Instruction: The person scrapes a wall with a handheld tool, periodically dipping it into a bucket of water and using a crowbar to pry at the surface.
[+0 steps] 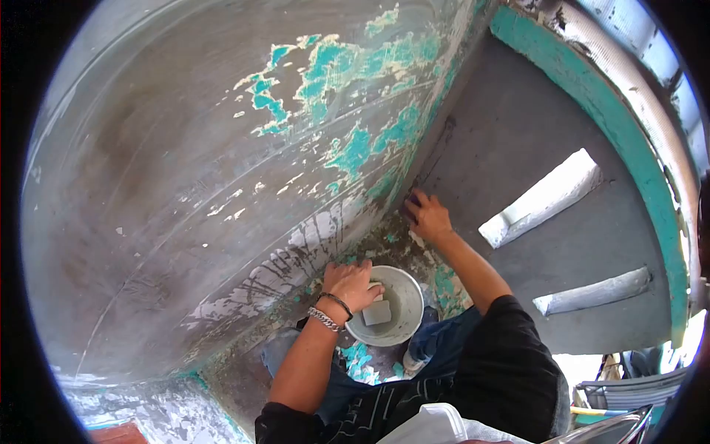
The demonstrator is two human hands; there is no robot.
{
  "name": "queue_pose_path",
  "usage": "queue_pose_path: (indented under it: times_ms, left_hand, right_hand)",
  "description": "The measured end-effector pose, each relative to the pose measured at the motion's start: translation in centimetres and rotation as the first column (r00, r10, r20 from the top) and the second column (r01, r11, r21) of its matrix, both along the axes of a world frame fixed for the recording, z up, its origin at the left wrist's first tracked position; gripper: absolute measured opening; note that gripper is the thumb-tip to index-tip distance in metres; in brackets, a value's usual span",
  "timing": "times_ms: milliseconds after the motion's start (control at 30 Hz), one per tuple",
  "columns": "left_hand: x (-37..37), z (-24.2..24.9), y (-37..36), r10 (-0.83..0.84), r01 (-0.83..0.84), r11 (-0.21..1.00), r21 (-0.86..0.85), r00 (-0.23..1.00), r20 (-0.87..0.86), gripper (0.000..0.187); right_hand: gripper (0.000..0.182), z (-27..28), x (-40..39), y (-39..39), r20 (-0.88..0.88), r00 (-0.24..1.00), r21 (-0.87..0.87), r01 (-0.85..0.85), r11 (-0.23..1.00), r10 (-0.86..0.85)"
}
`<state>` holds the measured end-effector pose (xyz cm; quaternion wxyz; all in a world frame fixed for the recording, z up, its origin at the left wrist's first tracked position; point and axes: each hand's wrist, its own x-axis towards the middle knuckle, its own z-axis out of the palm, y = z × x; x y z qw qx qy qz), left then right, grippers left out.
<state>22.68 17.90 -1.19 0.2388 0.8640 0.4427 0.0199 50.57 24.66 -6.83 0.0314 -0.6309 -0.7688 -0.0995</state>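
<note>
One brick-red piece (120,434) shows at the far lower left, cut off by the view. Next comes one broad grey wall (163,170), its coating broken by turquoise patches too ragged to count; its foot runs slantwise along the floor (386,240).

Near that lower edge, the left hand (349,283) lies over the left rim of a bucket, thumb reaching inside; whether its fingers clamp the rim, I cannot tell. Two bands circle its wrist: one dark cord bracelet (337,303) and one silver chain bracelet (324,319).

The one white bucket (419,300) stands upright on the floor, between the wall's foot and the right forearm. One pale rectangular block (377,312) shows inside, toward the left side, leaving open room along the bucket's right wall. Loose turquoise flakes (358,362) lie below the near rim, with one shoe (413,363) to their right.

Farther right, the right hand (429,214) has its fingers closed on one dark purplish piece (409,206), at the corner where the wall meets a dark grey panel (510,111). Two white strips (543,198) slant across this panel, well apart from the hand; one curved turquoise border (636,163) follows its outer edge.
</note>
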Motion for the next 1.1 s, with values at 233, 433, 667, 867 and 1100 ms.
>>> queue_pose_path:
  times_ms: [233,433,667,867,1100]
  left_hand:
    - [-1.0,0.8,-0.1,-0.043,0.038,0.995,-0.092,0.997,-0.057,0.054]
    - [-1.2,-0.1,-0.5,-0.005,0.003,0.994,0.112,1.0,0.012,0.047]
    - [-0.4,0.9,-0.6,-0.05,0.051,0.999,0.015,0.998,-0.048,0.048]
    - [-1.8,1.2,-0.3,-0.046,0.041,0.996,-0.076,0.997,-0.066,0.055]
    - [-2.3,1.0,0.3,0.019,-0.021,0.999,-0.037,0.998,-0.053,0.054]
  right_hand:
    - [0.046,24.2,1.2,5.9,-0.176,0.981,0.861,0.11,0.497,0.086]
    - [0.042,27.0,-0.1,9.4,0.016,0.987,0.917,0.05,0.396,-0.161]
    - [0.045,0.6,3.5,5.6,0.154,0.985,0.37,0.02,0.929,-0.082]
    - [0.043,15.1,2.4,4.9,-0.438,0.879,0.702,0.205,0.682,0.187]
    - [0.05,30.8,-1.0,10.1,-0.101,0.964,0.954,0.025,0.297,0.244]
